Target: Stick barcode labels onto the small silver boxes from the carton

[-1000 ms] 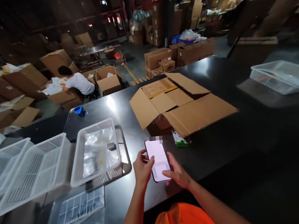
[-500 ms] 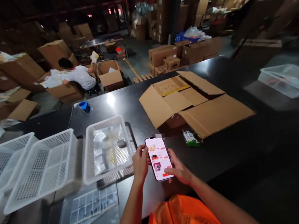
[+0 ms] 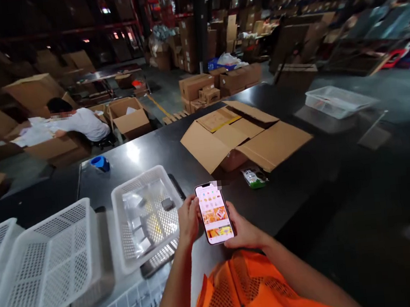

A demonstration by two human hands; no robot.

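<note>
A smartphone with a lit screen of coloured pictures is held upright in front of my orange mesh vest. My left hand grips its left edge. On the lower right side, my right hand closes around the phone, its thumb near the bottom corner. To the left lies a white perforated basket with clear plastic packets and a small grey object in it. Beyond the phone, a green-and-white packet rests beside an open cardboard box.
More white baskets stand at the left of the dark table. A blue tape dispenser or similar blue object sits near the far edge. A clear bin is at the right. Behind the table, a person leans over cartons.
The phone screen has switched from a list to a page of icons and pictures. My right thumb has moved off the screen to its lower edge. The view has turned rightward.
</note>
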